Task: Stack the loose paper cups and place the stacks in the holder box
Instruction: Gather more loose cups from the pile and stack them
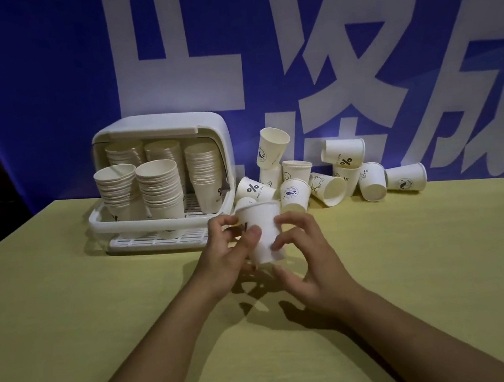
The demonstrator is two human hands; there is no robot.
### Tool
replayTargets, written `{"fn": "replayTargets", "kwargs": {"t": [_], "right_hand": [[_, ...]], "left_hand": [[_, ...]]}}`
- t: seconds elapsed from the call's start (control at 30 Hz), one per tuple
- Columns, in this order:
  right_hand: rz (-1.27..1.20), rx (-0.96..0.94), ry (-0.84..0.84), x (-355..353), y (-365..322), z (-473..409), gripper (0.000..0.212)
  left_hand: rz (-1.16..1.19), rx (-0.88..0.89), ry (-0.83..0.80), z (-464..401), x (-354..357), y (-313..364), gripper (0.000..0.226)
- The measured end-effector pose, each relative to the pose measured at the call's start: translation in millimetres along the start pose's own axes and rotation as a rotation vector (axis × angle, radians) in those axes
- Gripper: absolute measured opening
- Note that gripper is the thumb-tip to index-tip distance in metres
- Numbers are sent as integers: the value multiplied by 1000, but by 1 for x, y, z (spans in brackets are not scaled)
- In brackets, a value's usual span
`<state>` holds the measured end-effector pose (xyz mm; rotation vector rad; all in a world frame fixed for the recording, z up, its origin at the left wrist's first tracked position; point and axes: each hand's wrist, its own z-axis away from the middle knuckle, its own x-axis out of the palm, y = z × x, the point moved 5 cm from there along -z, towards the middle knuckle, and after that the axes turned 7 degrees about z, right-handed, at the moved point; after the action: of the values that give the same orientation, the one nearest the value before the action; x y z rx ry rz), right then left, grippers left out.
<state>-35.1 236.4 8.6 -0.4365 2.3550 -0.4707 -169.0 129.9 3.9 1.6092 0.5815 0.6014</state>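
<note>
A white paper cup (264, 228) stands upright just above the table, held between both hands. My left hand (224, 259) grips its left side with thumb and fingers. My right hand (306, 261) touches its right side with fingertips, the other fingers spread. Behind it lies a heap of several loose paper cups (323, 177), some upright, some tipped over. The white holder box (202, 126) stands at the back left with its cover up, holding several tall cup stacks (159, 187).
The yellow table (99, 309) stretches toward me. A blue banner with large white characters (321, 51) hangs right behind the box and the heap. The box's slatted drip tray (160, 237) juts out in front.
</note>
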Motion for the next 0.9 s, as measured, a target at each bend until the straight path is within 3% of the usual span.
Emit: {"fn": "replayTargets", "kwargs": {"t": [0.1, 0.2, 0.3, 0.37, 0.47, 0.6, 0.8, 0.9], "right_hand": [[-42, -5, -96, 4, -4, 2, 18], [-14, 67, -32, 2, 4, -2, 15], [204, 198, 11, -2, 30, -23, 30], [434, 197, -128, 5, 46, -43, 46], [723, 42, -377, 27, 57, -70, 59], [895, -86, -535, 49, 66, -91, 72], [784, -132, -519, 46, 69, -95, 77], [575, 46, -351, 25, 69, -91, 82]], "left_hand": [[-183, -46, 81, -5, -10, -7, 69], [-183, 22, 152, -7, -18, -5, 77], [-199, 102, 202, -8, -24, 1, 67], [-240, 124, 243, -9, -27, 3, 61], [-280, 139, 293, -9, -33, 5, 58], [-329, 163, 342, -8, -37, 9, 58], [-376, 171, 363, -7, -38, 12, 60], [-373, 179, 356, -7, -38, 13, 59]]}}
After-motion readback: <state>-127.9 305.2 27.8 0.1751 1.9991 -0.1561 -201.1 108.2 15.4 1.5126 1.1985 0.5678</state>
